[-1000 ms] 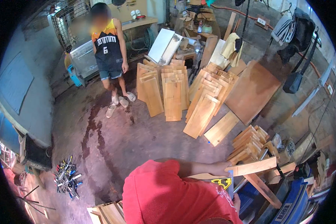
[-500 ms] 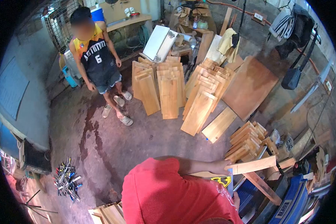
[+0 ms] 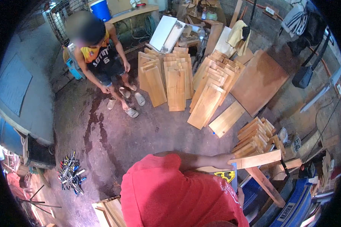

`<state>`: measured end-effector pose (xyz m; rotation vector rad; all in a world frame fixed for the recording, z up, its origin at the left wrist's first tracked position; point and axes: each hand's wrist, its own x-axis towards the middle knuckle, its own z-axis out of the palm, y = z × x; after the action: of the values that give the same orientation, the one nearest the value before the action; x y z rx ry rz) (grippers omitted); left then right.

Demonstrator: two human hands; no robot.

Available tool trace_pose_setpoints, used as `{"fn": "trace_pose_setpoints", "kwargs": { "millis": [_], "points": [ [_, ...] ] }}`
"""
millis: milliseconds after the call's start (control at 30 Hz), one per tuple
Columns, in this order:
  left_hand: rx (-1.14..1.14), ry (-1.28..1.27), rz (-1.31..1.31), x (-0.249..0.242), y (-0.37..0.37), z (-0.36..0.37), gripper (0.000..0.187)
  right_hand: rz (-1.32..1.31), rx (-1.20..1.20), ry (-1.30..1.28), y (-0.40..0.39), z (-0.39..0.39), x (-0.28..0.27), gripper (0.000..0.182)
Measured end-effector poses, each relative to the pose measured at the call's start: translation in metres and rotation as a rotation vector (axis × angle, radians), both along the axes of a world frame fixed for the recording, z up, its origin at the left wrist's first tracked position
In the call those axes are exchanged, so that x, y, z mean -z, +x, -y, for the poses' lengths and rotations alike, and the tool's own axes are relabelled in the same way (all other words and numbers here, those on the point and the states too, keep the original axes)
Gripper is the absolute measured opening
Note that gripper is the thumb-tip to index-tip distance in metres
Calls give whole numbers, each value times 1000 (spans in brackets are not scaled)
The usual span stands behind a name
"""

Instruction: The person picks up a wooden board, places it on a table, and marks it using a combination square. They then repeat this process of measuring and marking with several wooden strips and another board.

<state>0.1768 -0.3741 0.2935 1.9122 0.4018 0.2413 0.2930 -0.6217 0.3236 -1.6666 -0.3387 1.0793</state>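
Note:
My left hand [image 3: 224,161], at the end of the outstretched arm, is closed on the near end of a pale wooden board [image 3: 257,160]. Against that end stands a combination square with a yellow and black head [image 3: 227,175] and a bluish metal blade [image 3: 234,178]. My right hand [image 3: 240,195] is partly hidden by the red shirt [image 3: 170,193]; its visible fingers are closed at the blade's lower end. Below the board, a reddish wooden piece [image 3: 267,187] slants down. Another pale wooden strip [image 3: 210,169] shows behind the square's head.
Several stacks of boards [image 3: 176,89] lean across the floor, with smaller wooden pieces [image 3: 254,138] nearer the board. A brown panel [image 3: 259,83] lies behind. Pens or similar slim tools [image 3: 71,173] are heaped at left. Another person [image 3: 102,62] stands upper left. A blue case [image 3: 293,204] is lower right.
The other person has bent forward with the head lowered. My view has shifted slightly. Both hands stay at the board and the square with little movement.

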Motion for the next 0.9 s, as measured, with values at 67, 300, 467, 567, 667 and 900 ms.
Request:
{"fn": "trace_pose_setpoints", "kwargs": {
  "millis": [67,300,467,567,667,900],
  "points": [
    [-19,72,38,-1,0,2,55,538,-319,-119,-1,4,-6,15],
    [21,-7,15,0,8,2,55,568,-312,-51,2,4,-18,15],
    [22,-17,-19,-20,8,0,60,571,-304,-150,-2,-2,-40,12],
    [14,-19,-18,-20,8,1,61,564,-342,-169,1,-2,-45,10],
    [31,-34,-46,-28,5,2,62,539,-373,-184,2,-1,-43,10],
    [39,-72,-95,-48,-9,3,63,545,-381,-240,-5,-6,-48,11]
  ]
}}
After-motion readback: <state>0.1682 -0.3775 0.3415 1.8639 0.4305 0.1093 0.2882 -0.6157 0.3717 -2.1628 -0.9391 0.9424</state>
